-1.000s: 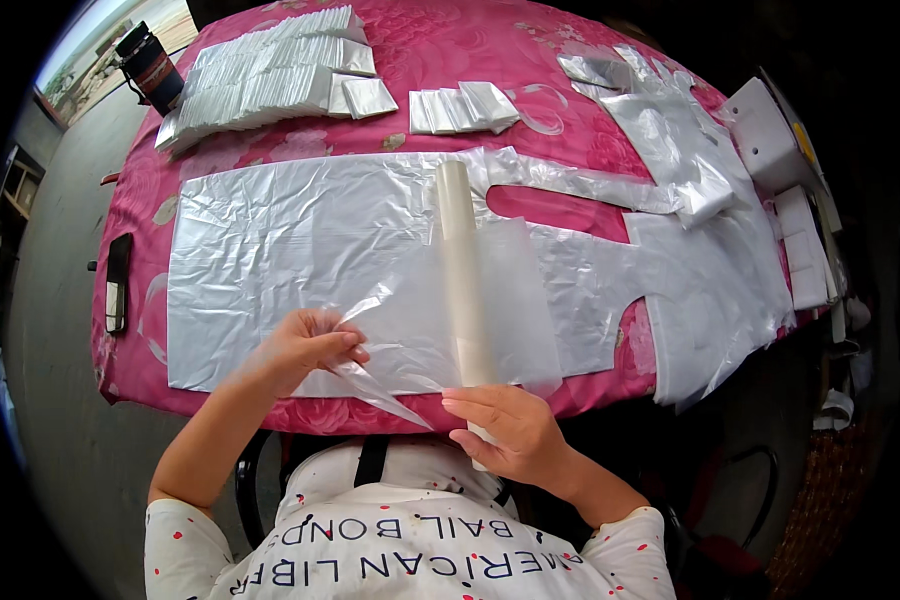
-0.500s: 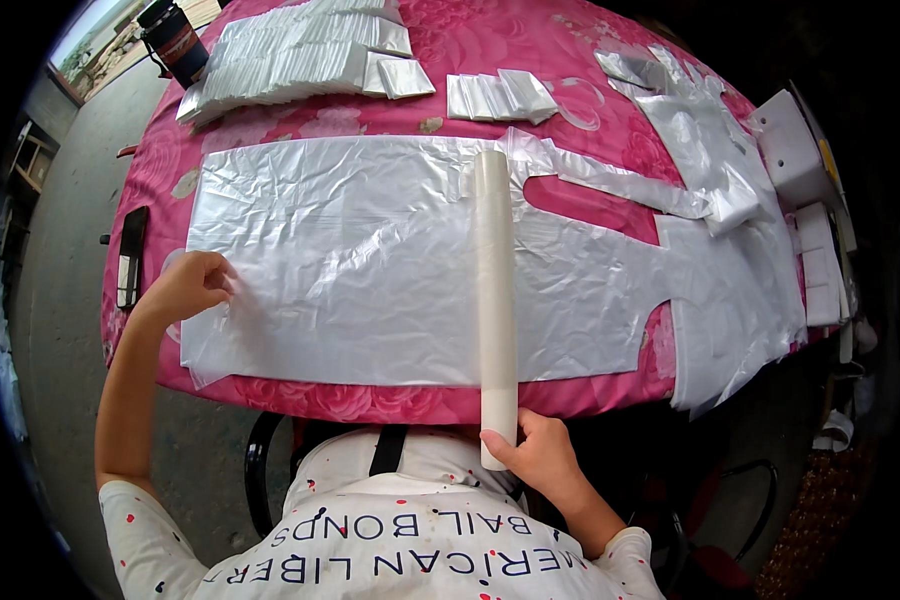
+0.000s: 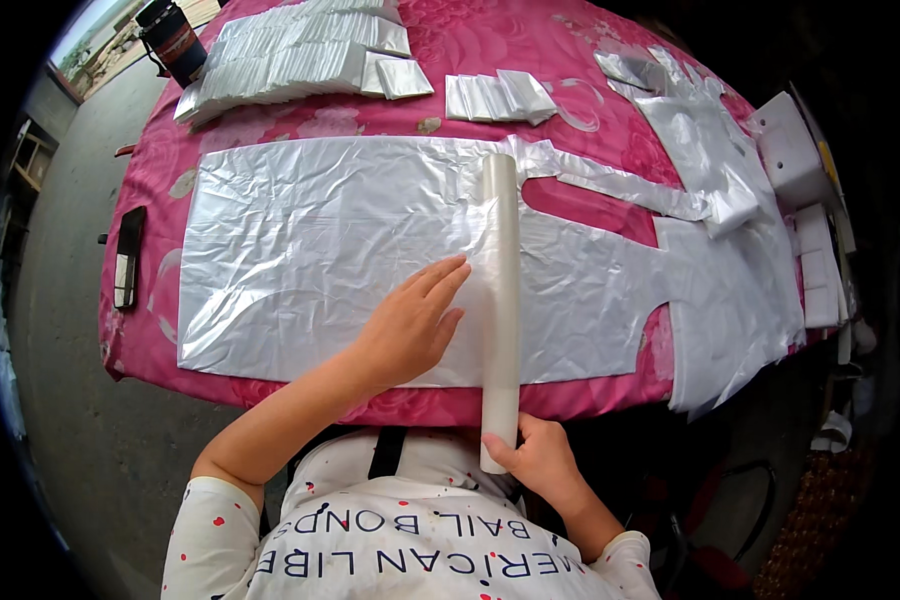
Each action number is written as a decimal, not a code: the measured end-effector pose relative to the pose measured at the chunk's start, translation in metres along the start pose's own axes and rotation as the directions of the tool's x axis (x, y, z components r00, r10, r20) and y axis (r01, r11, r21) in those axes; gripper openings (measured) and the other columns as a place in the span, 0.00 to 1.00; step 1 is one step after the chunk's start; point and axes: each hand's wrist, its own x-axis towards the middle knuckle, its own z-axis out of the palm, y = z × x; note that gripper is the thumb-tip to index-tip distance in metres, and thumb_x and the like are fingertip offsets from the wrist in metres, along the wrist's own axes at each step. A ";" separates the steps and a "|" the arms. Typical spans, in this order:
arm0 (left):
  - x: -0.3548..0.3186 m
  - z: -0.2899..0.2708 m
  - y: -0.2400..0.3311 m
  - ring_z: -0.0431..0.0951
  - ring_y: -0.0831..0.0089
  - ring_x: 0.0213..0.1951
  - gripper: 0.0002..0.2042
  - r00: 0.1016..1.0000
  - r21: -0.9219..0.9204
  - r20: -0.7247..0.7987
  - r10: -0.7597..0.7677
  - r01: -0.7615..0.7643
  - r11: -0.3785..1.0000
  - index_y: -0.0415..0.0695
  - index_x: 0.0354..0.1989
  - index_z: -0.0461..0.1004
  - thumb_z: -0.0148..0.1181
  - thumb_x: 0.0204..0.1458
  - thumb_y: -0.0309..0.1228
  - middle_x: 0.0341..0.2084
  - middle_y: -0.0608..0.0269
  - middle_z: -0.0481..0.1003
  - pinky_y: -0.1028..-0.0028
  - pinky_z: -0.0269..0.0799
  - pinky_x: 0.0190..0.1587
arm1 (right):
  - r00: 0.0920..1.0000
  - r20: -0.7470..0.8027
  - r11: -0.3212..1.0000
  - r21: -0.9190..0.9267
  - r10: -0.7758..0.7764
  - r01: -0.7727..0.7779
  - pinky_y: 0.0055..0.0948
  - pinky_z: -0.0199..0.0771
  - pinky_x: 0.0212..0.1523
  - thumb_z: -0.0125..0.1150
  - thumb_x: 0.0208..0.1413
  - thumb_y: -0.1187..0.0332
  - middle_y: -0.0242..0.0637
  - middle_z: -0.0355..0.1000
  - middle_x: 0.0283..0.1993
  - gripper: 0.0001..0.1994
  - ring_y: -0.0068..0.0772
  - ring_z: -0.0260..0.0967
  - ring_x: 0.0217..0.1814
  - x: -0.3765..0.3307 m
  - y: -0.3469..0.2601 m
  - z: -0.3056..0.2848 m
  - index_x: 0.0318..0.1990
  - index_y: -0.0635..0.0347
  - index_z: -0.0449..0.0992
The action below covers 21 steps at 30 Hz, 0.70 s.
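Spread over the table lies a thin, shiny translucent plastic apron (image 3: pixel 300 240), with cut-outs and long straps toward the right. A pale tube (image 3: pixel 503 300) rests across it from far to near, its near end sticking out past the table edge. My right hand (image 3: pixel 538 455) is closed round that near end, thumb on top. My left hand (image 3: pixel 410 325) is over the apron just left of the tube, fingers stretched out and holding nothing. Whether its palm touches the film I cannot tell.
Flat folded plastic packets (image 3: pixel 290 70) stand in rows at the far left, with a smaller row of packets (image 3: pixel 500 97) beside them. A dark flask (image 3: pixel 173 45) and a phone (image 3: pixel 129 258) are at the left edge. More plastic film (image 3: pixel 690 130) and a white box (image 3: pixel 788 150) are at the right.
My left hand has left the apron's left end and moved right, close to the tube, its fingers now stretched out. My right hand still grips the tube in nearly the same place.
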 end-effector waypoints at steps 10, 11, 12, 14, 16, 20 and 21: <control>0.002 0.052 -0.002 0.50 0.48 0.64 0.27 0.998 0.415 0.023 0.052 -0.056 0.908 0.24 0.58 0.53 0.40 0.50 0.30 0.60 0.37 0.53 0.58 0.43 0.65 | 0.969 0.239 0.996 0.072 -0.068 0.052 0.32 0.73 0.34 0.61 0.48 0.48 0.46 0.74 0.27 0.25 0.42 0.74 0.30 0.009 0.002 -0.020 0.37 0.66 0.75; 0.002 0.052 -0.002 0.50 0.48 0.64 0.27 0.998 0.431 0.039 0.042 -0.055 0.901 0.24 0.58 0.53 0.40 0.51 0.31 0.60 0.37 0.53 0.58 0.43 0.65 | 0.948 0.316 0.999 0.019 -0.044 0.040 0.26 0.72 0.34 0.61 0.50 0.51 0.42 0.75 0.27 0.22 0.30 0.74 0.29 0.015 -0.005 -0.031 0.36 0.66 0.76; 0.002 0.051 -0.002 0.50 0.48 0.64 0.28 0.998 0.449 0.056 0.026 -0.049 0.892 0.24 0.58 0.53 0.39 0.51 0.32 0.60 0.37 0.53 0.58 0.42 0.65 | 0.946 0.322 0.998 -0.039 -0.030 0.045 0.25 0.71 0.30 0.60 0.50 0.50 0.41 0.74 0.24 0.23 0.30 0.72 0.25 0.021 -0.010 -0.039 0.33 0.67 0.76; 0.002 0.051 -0.004 0.50 0.48 0.64 0.28 0.998 0.459 0.054 0.026 -0.048 0.887 0.25 0.58 0.53 0.38 0.52 0.32 0.60 0.37 0.53 0.58 0.42 0.65 | 0.970 0.232 0.978 -0.174 -0.076 0.119 0.27 0.69 0.26 0.59 0.51 0.49 0.41 0.72 0.21 0.24 0.29 0.70 0.22 0.044 -0.023 -0.050 0.30 0.68 0.76; 0.002 0.051 -0.004 0.50 0.48 0.64 0.28 0.998 0.472 0.061 0.023 -0.049 0.880 0.25 0.58 0.53 0.38 0.52 0.33 0.60 0.37 0.53 0.58 0.42 0.65 | 0.981 0.115 0.959 -0.218 -0.159 0.181 0.27 0.68 0.24 0.58 0.51 0.48 0.42 0.71 0.20 0.25 0.29 0.68 0.20 0.076 -0.034 -0.059 0.28 0.68 0.76; 0.002 0.051 -0.004 0.50 0.49 0.64 0.28 0.997 0.487 0.068 0.026 -0.055 0.872 0.25 0.58 0.53 0.38 0.52 0.33 0.60 0.37 0.53 0.58 0.42 0.65 | 0.970 -0.147 0.982 -0.035 -0.191 0.188 0.33 0.70 0.27 0.55 0.52 0.46 0.44 0.71 0.20 0.27 0.37 0.70 0.22 0.157 -0.057 -0.077 0.26 0.70 0.75; 0.003 0.051 -0.003 0.50 0.49 0.64 0.28 0.997 0.485 0.068 0.031 -0.060 0.872 0.25 0.58 0.53 0.38 0.52 0.33 0.60 0.37 0.53 0.57 0.42 0.65 | 0.974 -0.156 0.965 0.177 -0.166 0.193 0.32 0.70 0.27 0.55 0.53 0.48 0.41 0.72 0.22 0.25 0.35 0.70 0.22 0.183 -0.053 -0.079 0.28 0.69 0.75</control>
